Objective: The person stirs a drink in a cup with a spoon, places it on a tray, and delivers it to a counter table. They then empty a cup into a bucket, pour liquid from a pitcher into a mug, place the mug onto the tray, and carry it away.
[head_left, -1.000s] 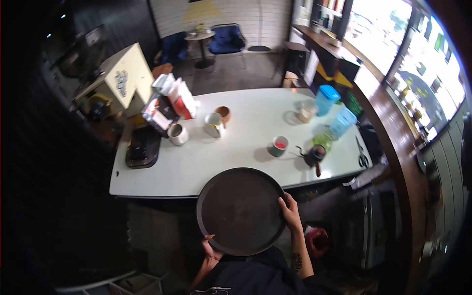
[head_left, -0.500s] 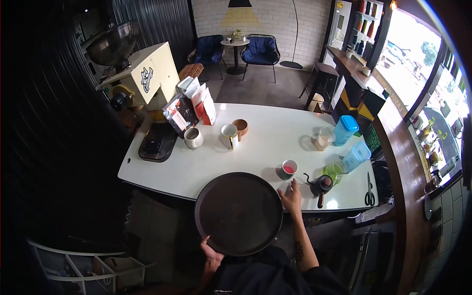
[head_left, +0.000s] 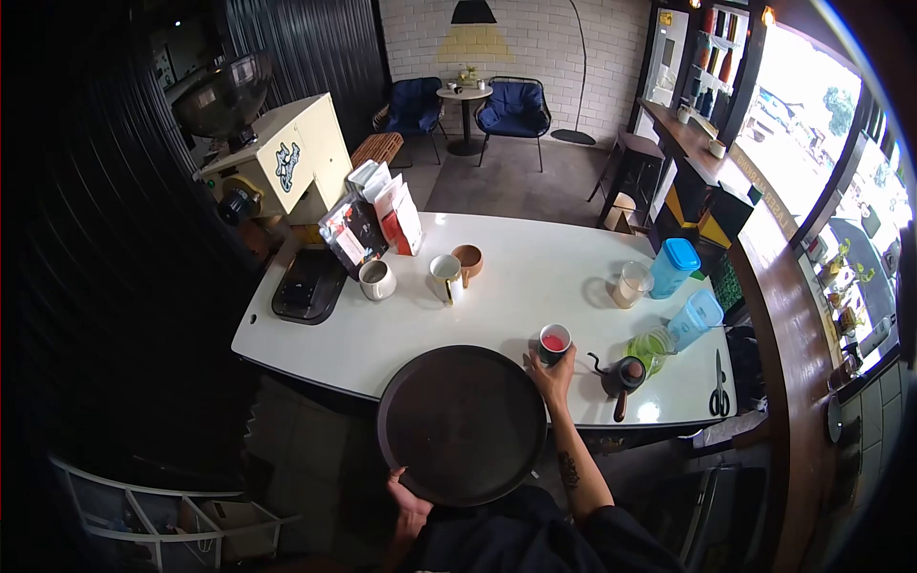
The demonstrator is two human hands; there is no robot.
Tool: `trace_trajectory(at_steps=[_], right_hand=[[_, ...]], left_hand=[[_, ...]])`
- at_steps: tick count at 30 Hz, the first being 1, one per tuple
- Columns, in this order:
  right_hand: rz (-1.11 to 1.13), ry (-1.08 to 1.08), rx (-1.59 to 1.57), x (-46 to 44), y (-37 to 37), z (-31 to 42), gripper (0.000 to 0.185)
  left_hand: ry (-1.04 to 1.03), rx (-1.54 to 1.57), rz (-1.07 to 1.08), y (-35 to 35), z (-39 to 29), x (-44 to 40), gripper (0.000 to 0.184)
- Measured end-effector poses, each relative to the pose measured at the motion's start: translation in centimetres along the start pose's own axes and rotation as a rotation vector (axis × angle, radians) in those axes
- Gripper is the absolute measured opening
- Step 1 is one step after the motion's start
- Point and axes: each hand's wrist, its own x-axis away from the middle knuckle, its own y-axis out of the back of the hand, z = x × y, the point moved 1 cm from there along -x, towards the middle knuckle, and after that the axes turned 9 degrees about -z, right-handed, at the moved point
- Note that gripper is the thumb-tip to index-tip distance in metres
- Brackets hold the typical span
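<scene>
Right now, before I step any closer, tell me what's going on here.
A person's left hand holds the round dark brown tray by its near rim. The right hand is at the dark green cup with red contents, thumb and fingers on either side; how firm that grip is, I can't tell. The black kettle with a brown handle stands nearby on the white counter.

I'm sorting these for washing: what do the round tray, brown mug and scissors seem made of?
Round tray: probably plastic; even, matte, dark surface. Brown mug: wood or clay, finish unclear; its warm brown suits either. Scissors: likely metal, slim blades; black handles, probably plastic.
</scene>
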Motion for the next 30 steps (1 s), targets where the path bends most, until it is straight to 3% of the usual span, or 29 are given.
trace_trajectory(at_steps=[5, 9, 13, 23, 30], right_hand=[[0.001, 0.074, -0.034, -0.4, -1.0, 0.7, 0.069], [0.12, -0.041, -0.009, -0.5, -0.1, 3.0, 0.071], [0.069, 0.039, -0.003, 0.7, 1.0, 5.7, 0.069], [0.549, 0.146, -0.079, 6.2, 1.9, 11.0, 0.068], [0.718, 0.27, -0.084, 9.4, -0.6, 11.5, 0.071]], left_hand=[[-0.01, -0.031, -0.01, -0.5, -0.2, 0.0, 0.051], [-0.005, -0.028, -0.04, -1.1, -0.5, 0.0, 0.051], [0.012, -0.028, -0.011, -1.4, -0.7, 0.0, 0.05], [0.067, 0.044, 0.068, -0.3, -0.4, -2.4, 0.049], [-0.052, 0.084, 0.097, 1.1, -0.8, -2.1, 0.054]])
